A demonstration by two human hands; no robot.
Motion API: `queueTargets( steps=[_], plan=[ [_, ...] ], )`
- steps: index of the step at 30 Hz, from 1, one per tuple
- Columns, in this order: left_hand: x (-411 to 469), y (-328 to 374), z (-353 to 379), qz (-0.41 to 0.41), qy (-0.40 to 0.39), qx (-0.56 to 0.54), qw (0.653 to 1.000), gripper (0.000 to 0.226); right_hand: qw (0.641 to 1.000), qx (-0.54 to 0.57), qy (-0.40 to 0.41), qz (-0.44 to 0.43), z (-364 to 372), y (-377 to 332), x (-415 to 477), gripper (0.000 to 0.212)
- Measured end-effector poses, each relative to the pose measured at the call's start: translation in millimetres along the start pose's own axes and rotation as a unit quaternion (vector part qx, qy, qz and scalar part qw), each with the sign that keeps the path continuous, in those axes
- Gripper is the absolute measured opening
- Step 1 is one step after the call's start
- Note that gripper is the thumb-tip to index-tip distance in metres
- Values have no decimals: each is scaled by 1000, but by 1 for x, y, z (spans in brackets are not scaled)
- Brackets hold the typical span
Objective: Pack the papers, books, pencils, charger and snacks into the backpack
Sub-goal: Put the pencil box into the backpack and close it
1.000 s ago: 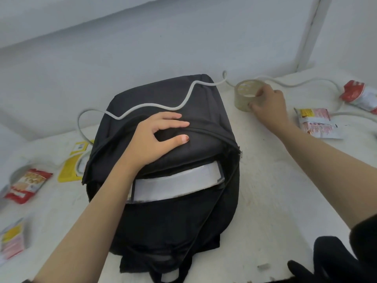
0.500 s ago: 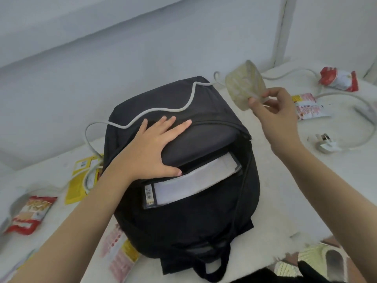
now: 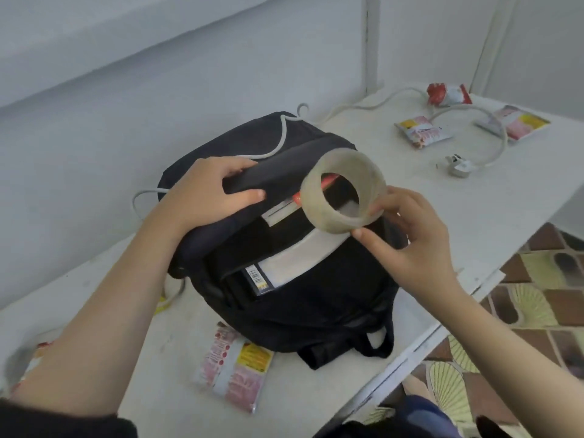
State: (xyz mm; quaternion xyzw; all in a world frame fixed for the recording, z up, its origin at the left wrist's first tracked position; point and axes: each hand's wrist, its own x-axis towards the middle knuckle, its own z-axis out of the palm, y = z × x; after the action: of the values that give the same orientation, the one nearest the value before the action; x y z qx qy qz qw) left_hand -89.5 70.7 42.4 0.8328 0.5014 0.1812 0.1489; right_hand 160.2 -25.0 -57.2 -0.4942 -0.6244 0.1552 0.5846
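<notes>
A black backpack [image 3: 303,298] lies on the white table [image 3: 442,222] with its main compartment open. White papers or a book [image 3: 290,263] with a barcode show inside, and something red [image 3: 327,181] shows deeper in. My left hand [image 3: 205,194] grips the upper flap of the opening and holds it up. My right hand [image 3: 407,245] pinches a roll of clear tape [image 3: 343,194] just above the opening. A white charger cable [image 3: 281,137] drapes over the bag's top, and its plug [image 3: 458,164] lies to the right.
Snack packets lie around: one pink and yellow in front of the bag [image 3: 234,371], two at the right [image 3: 420,131] [image 3: 521,121], and a red one at the far right [image 3: 448,94]. The table's edge runs diagonally at the right, over a tiled floor [image 3: 537,295].
My right hand lifted the tape roll off the table and carried it over the bag's opening. My left hand went from pressing flat on the bag to gripping and raising the flap.
</notes>
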Motion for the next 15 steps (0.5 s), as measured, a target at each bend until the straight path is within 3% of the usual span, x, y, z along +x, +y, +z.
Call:
queueTargets(
  steps=[8, 15],
  plan=[
    [-4, 13, -13, 44, 25, 8, 999, 35, 983, -166, -55, 47, 28, -3, -22, 25],
    [-15, 17, -16, 53, 76, 46, 995, 35, 976, -196, -53, 82, 40, 2, -19, 26]
  ],
)
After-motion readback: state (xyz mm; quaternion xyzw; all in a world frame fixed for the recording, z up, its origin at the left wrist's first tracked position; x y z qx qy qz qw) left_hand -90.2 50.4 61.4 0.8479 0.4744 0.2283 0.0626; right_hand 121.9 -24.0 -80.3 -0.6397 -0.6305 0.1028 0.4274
